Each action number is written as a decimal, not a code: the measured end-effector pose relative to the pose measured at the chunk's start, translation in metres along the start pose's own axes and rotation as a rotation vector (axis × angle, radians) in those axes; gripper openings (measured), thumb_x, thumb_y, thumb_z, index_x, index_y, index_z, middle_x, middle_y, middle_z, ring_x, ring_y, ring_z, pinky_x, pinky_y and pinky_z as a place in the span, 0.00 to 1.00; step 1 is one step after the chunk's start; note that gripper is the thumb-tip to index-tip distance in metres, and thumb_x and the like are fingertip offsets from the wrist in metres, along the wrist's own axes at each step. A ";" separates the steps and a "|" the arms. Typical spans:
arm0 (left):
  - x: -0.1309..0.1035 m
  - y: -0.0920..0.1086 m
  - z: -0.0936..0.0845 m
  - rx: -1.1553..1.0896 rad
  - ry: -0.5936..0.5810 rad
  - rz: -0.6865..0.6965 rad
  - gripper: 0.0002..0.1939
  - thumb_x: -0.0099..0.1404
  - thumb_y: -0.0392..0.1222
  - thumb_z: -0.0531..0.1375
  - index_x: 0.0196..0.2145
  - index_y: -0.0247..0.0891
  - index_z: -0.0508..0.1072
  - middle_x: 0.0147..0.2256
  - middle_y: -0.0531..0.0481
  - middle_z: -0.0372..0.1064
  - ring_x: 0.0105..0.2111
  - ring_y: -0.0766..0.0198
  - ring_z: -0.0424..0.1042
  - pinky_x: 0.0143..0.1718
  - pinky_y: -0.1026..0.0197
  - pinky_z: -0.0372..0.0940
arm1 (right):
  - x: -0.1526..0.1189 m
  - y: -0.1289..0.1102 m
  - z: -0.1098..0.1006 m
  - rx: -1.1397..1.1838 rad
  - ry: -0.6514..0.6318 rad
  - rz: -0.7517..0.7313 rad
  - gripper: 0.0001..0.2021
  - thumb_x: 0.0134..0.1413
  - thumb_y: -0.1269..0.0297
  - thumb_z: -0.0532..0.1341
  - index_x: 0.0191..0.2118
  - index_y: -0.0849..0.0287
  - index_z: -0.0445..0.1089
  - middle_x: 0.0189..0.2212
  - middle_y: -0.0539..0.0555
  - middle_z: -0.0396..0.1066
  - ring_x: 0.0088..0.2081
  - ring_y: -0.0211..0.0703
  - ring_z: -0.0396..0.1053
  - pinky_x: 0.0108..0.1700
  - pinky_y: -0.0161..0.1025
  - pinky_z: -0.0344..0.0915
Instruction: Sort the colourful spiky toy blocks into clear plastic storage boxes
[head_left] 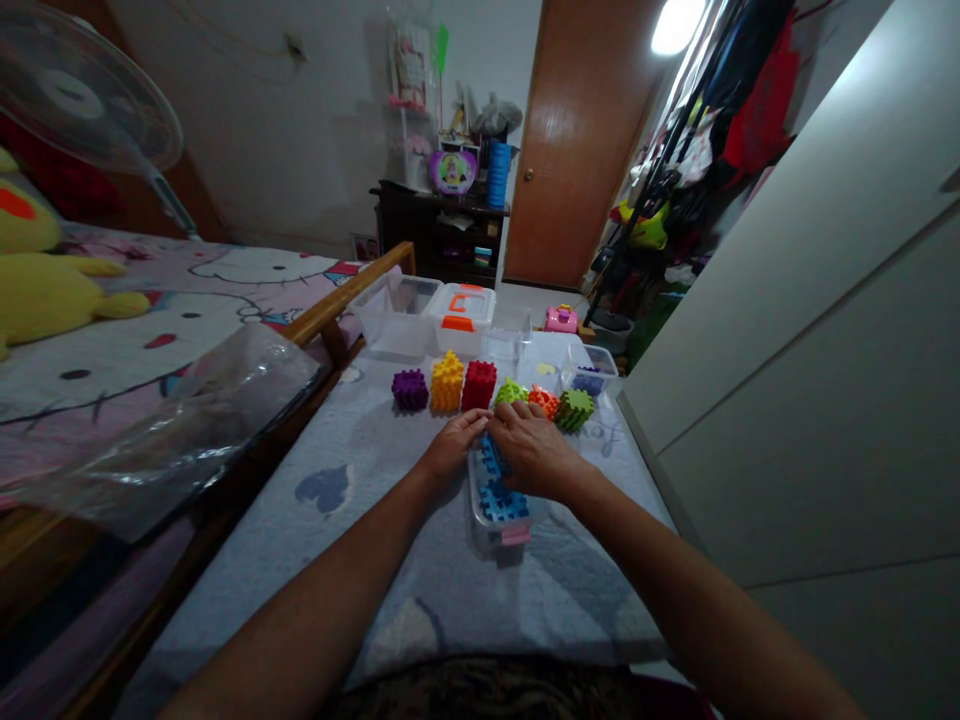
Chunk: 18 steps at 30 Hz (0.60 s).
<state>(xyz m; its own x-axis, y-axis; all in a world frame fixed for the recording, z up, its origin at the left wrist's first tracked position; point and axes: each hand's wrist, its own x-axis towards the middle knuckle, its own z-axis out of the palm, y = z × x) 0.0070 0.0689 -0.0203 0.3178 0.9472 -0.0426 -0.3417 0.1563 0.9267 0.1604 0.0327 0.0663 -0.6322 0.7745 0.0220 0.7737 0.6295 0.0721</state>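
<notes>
Because the clear box [489,536] lies lengthwise, the left hand [454,440] seemingly steadies its far end while the right hand [532,450] reaches over blue pieces [501,503] inside (whether either's bent fingers grip anything, I cannot tell).

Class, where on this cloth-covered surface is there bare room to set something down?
Bare cloth: between the bed and left forearm; and between that and the right forearm, in front of the container of blue pieces. Crowded: the far end, with coloured blocks and clear boxes.
</notes>
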 end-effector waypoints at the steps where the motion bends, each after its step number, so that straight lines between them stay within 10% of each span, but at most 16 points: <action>1: 0.000 0.001 0.001 0.006 -0.007 0.005 0.15 0.56 0.48 0.66 0.38 0.36 0.76 0.38 0.46 0.76 0.43 0.55 0.73 0.43 0.59 0.64 | 0.000 0.000 0.000 0.004 0.000 0.001 0.26 0.45 0.66 0.67 0.52 0.63 0.65 0.47 0.63 0.65 0.48 0.56 0.61 0.50 0.49 0.58; 12: -0.002 0.003 0.003 0.004 -0.019 0.012 0.14 0.56 0.48 0.66 0.37 0.37 0.77 0.38 0.48 0.75 0.40 0.58 0.73 0.45 0.59 0.64 | -0.006 0.004 -0.005 0.077 -0.030 -0.028 0.26 0.47 0.63 0.67 0.54 0.61 0.66 0.50 0.62 0.67 0.49 0.56 0.63 0.51 0.51 0.61; 18: -0.001 0.003 0.002 0.032 -0.010 -0.031 0.15 0.56 0.49 0.66 0.38 0.37 0.76 0.37 0.47 0.75 0.34 0.60 0.72 0.37 0.61 0.63 | -0.006 0.004 0.002 0.088 -0.092 -0.052 0.10 0.61 0.71 0.56 0.45 0.61 0.71 0.44 0.60 0.72 0.43 0.49 0.70 0.45 0.44 0.64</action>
<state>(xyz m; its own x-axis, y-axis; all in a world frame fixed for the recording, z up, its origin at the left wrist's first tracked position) 0.0071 0.0676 -0.0168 0.3369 0.9391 -0.0675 -0.3034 0.1762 0.9364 0.1675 0.0305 0.0640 -0.6681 0.7406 -0.0714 0.7432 0.6688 -0.0175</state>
